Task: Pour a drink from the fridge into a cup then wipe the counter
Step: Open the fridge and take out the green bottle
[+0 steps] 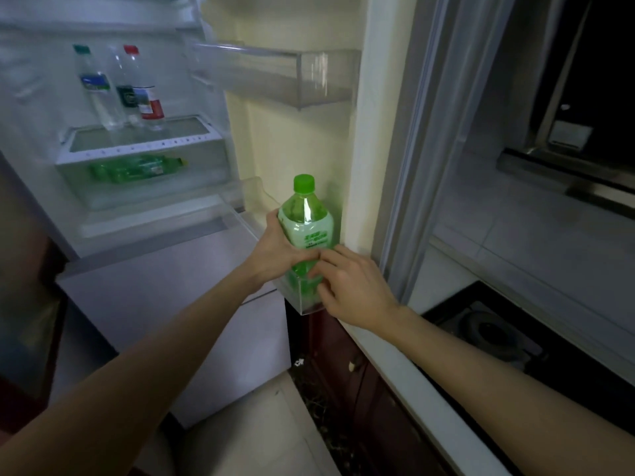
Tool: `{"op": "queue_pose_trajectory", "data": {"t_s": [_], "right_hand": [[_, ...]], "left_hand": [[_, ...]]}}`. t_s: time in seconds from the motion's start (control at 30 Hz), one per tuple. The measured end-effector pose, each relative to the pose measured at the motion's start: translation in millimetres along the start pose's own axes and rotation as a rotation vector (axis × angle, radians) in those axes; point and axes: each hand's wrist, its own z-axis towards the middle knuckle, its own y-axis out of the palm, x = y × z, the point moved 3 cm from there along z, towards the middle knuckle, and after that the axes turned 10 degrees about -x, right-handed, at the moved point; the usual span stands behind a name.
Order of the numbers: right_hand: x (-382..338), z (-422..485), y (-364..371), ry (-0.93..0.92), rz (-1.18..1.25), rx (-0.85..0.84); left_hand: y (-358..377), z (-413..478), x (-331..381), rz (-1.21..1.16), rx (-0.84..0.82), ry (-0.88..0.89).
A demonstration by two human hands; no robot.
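You're on the fetch step: left hand (pixel 280 250) fingers grip the green bottle (pixel 307 231) in the door bin (pixel 302 297), right hand (pixel 347 286) fingers spread loose against it; lift straight up next.

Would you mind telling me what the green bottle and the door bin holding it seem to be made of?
Green bottle: likely thin glossy translucent plastic, with a bright highlight streak and an opaque green screw cap. Door bin: likely clear rigid plastic, since the bottle's base shows through its wall and the edges catch light.
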Motion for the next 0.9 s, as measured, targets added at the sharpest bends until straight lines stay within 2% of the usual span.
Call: {"op": "queue_pose_trajectory", "data": {"t_s": [0.37,0.9], "right_hand": [[5,-8,1,0.004,-0.027,-0.020],[-6,2,7,-0.080,-0.059,-0.029]], "left_hand": [[4,-14,19,-0.021,0.195,-0.027],[-24,-44,72,-0.393,0.520,0.126]]}}
